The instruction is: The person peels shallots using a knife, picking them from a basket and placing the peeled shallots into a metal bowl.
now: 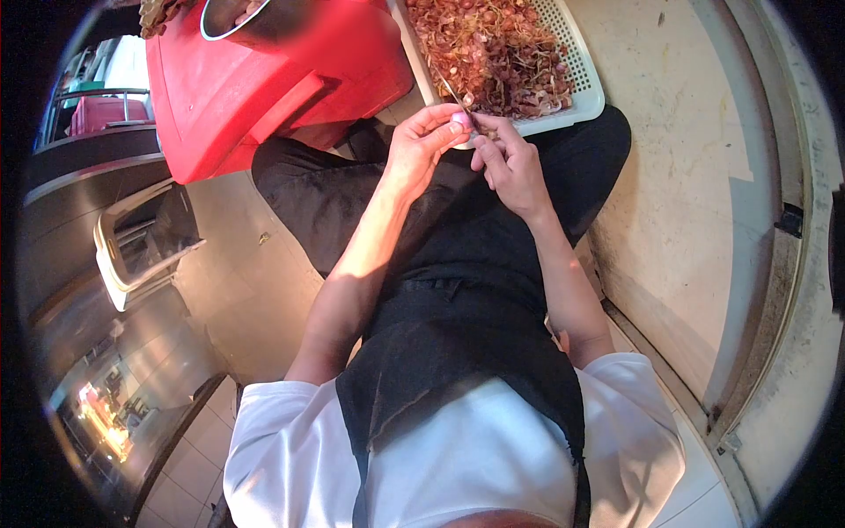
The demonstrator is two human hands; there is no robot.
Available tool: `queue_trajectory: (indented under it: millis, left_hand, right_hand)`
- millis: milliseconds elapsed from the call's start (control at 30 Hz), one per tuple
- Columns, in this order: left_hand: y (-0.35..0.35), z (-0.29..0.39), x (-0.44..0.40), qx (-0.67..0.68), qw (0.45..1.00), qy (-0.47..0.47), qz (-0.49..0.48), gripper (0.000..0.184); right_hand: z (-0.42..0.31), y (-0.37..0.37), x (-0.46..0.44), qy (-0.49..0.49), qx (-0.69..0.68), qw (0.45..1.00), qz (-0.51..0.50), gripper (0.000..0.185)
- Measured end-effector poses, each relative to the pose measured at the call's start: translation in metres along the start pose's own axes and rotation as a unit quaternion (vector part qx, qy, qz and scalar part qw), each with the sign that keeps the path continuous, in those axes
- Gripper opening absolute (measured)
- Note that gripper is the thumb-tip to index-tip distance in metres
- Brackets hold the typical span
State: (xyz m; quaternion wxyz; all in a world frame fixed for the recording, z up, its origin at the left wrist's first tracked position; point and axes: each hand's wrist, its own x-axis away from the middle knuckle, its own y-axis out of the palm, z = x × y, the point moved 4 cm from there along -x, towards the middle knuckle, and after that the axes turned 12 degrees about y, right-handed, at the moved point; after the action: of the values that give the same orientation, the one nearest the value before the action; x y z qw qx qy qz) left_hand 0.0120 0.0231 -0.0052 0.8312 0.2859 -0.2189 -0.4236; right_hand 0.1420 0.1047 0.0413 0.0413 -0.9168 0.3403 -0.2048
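Left hand [416,145], pinching onion [459,120]; right hand [517,169], gripping knife [452,91]; both at near-left corner of basket [576,55] holding skins [502,53].

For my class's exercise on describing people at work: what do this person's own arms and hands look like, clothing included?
The left hand and right hand are bare, with no gloves or rings visible. The forearms are uncovered, without a visible watch. Loose, plain white short sleeves cover the upper arms.

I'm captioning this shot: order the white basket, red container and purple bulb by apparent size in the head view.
Red container
White basket
Purple bulb
The first two run past the picture's top edge.
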Motion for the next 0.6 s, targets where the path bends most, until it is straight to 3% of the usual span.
queue_trajectory:
  millis: [600]
  left_hand:
    - [0.003, -0.008, 0.004, -0.036, 0.998, -0.043, 0.0, 0.03]
  right_hand:
    - [0.031, -0.011, -0.015, 0.112, -0.188, 0.975, 0.041, 0.039]
